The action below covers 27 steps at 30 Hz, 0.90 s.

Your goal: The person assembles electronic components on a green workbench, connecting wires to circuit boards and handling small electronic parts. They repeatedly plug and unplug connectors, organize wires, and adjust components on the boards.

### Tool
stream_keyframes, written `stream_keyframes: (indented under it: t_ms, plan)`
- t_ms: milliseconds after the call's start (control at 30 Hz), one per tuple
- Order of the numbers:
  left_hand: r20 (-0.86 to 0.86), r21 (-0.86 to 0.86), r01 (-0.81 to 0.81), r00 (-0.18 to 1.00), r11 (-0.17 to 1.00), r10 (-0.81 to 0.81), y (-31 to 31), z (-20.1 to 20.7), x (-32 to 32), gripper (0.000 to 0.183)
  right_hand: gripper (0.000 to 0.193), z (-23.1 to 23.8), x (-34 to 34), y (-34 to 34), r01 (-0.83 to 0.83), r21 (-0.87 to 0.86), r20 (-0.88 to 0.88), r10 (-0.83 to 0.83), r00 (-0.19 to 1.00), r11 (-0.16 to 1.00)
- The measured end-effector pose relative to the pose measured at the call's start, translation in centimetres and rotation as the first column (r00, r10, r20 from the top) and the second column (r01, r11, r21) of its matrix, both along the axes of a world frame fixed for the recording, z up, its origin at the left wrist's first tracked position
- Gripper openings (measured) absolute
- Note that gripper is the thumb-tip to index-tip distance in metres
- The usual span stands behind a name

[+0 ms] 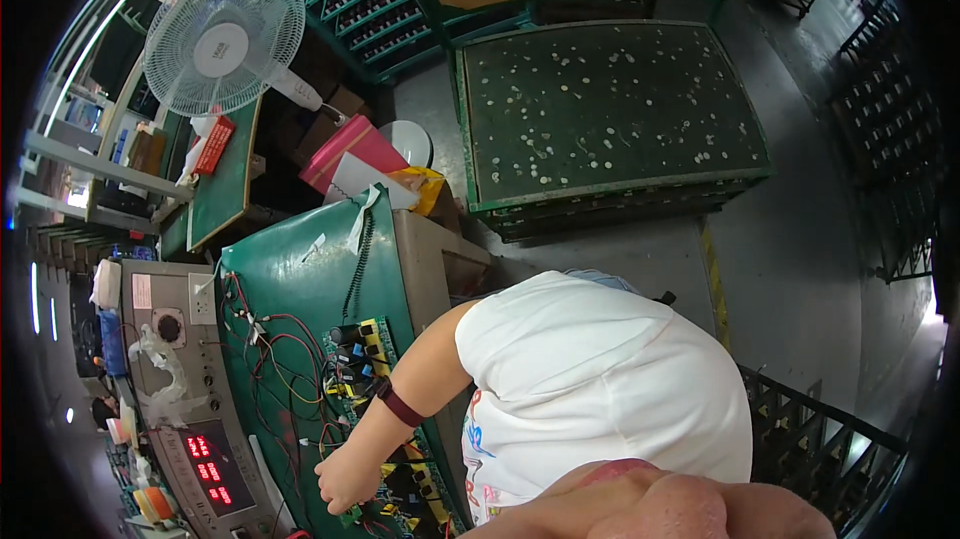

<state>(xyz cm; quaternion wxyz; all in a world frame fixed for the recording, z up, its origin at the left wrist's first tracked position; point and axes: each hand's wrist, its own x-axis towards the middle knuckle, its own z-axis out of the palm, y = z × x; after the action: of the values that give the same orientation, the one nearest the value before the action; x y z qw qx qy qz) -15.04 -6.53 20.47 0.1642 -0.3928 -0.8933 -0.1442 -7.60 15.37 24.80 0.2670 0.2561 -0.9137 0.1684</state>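
Note:
My right hand (350, 482), with a dark red band (399, 405) on its wrist, reaches over the bench at the lower left. Its fingers are curled down and closed next to the circuit board (428, 487), which carries black, yellow and blue parts. What the fingertips hold, if anything, is hidden beneath the hand. More board with dark components (350, 359) shows just beyond my forearm. Red, black and yellow wires (285, 339) run in loose loops beside it, some passing close to my fingers. My left hand does not show.
A grey test instrument (212, 467) with red lit digits stands along the green bench top (285, 259). A coiled black cord (358, 264) lies near the bench's far end. Beyond stand a white fan (222, 49), a pink box (335, 154) and a dark green cart (610, 109).

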Motion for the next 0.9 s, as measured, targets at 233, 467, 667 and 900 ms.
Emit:
stream_keyframes:
  t_ms: [233, 467, 667, 900]
  plan:
    - [0.161, 0.2, 0.056, 0.983, 0.978, -0.089, 1.5, 1.3, 1.9, 0.011, 0.03, 0.0, -0.4, -0.3, 0.0, 0.018, 0.04, 0.0, 0.999, 1.0]
    - [0.265, 0.346, 0.068, 0.949, 0.936, -0.167, 1.7, 2.1, 3.2, 0.012, 0.028, 0.1, -0.4, -0.1, -0.013, -0.048, 0.034, 0.014, 0.999, 0.999]
    - [0.329, 0.437, 0.054, 0.919, 0.898, -0.216, 1.9, 2.6, 4.0, 0.013, 0.023, 0.0, -0.5, -0.2, -0.034, -0.114, 0.042, 0.039, 0.998, 0.993]
    - [0.402, 0.541, 0.002, 0.878, 0.841, -0.26, 2.1, 3.0, 4.9, 0.013, 0.017, 0.4, -0.7, -0.4, -0.145, -0.232, -0.038, 0.14, 0.989, 0.962]
